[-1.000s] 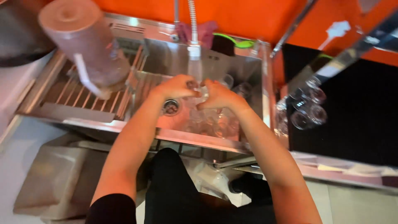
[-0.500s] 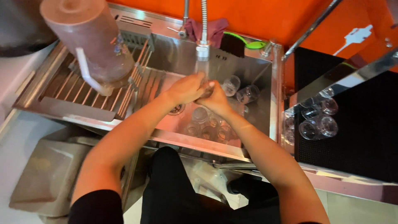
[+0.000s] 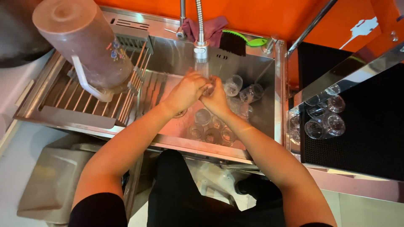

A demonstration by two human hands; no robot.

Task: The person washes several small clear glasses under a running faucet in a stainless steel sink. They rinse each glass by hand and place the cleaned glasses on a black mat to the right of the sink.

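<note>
Small clear glass [image 3: 209,89] directly under faucet head [image 3: 200,54], over steel sink [image 3: 269,105], mostly hidden between hands. Left hand [image 3: 186,90] wrapped around glass from left, fingers curled; right hand [image 3: 216,97] clasping it from right, touching left hand. Below faucet, more clear glasses [image 3: 210,128] lying in basin. Left of faucet, large brown pitcher [image 3: 84,46] on drain rack [image 3: 67,98]. Right of faucet, glasses on black mat [image 3: 366,126]. Behind faucet, purple cloth [image 3: 212,29], green brush [image 3: 244,42].
</note>
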